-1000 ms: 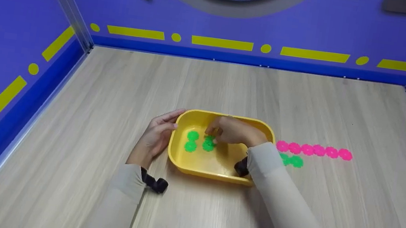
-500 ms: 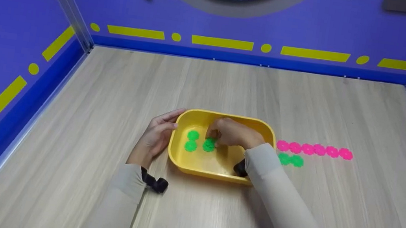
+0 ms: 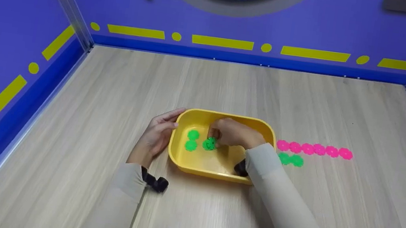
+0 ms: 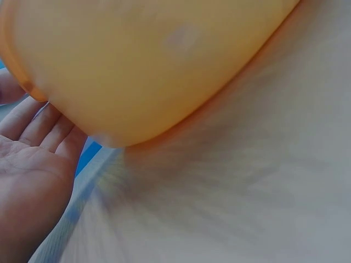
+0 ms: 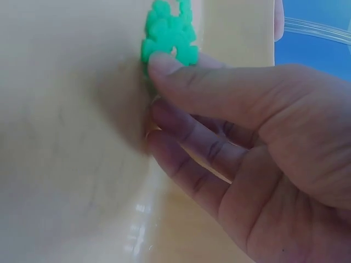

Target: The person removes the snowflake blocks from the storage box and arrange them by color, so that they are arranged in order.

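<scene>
In the head view, my left hand (image 3: 157, 133) holds the left wall of a yellow plastic basin (image 3: 214, 176), thumb at the rim. The left wrist view shows its fingers (image 4: 46, 129) against the outer wall. My right hand (image 3: 233, 131) reaches into the basin. In the right wrist view, its thumb and finger pinch a green snowflake disc (image 5: 170, 35), a flat plastic piece with a notched edge. Other green ones overlap it, and how they connect is hard to see. Two more green discs (image 3: 192, 140) lie in the basin's left part.
On the wooden table (image 3: 188, 215), right of the basin, a row of several pink snowflake discs (image 3: 313, 149) lies end to end. Below it sit green discs (image 3: 292, 160), partly behind the right sleeve. Purple and blue panels (image 3: 223, 25) enclose the table's back and sides.
The green disc at my right fingertips has turned and tilted slightly over the piece beneath it. My right hand shifted very little. My left hand and the basin stay in place.
</scene>
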Action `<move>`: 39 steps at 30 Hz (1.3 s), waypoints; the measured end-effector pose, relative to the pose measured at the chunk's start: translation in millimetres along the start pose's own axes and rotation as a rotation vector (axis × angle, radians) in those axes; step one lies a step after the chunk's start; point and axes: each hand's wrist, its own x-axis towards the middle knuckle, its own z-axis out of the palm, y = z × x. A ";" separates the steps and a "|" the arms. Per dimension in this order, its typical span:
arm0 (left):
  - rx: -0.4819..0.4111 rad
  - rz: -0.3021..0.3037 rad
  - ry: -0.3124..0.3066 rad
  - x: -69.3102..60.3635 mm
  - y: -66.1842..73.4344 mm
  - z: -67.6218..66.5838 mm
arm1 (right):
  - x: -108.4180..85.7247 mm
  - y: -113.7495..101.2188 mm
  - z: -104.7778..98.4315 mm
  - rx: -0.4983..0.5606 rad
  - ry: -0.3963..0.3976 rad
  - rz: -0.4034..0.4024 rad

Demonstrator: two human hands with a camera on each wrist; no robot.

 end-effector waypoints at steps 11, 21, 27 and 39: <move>0.002 -0.009 0.005 -0.1 -0.2 -0.4 | -3.3 2.6 -4.8 -0.002 -0.024 -0.007; 0.032 -0.029 0.011 -1.9 -0.3 -1.6 | -10.1 4.0 -8.1 0.028 0.015 -0.115; 0.039 -0.034 0.019 -1.4 0.4 -1.0 | -12.7 3.7 -10.5 0.022 0.005 -0.114; 0.043 -0.030 0.014 0.3 1.9 -0.1 | -20.0 4.4 -18.3 0.039 0.005 -0.088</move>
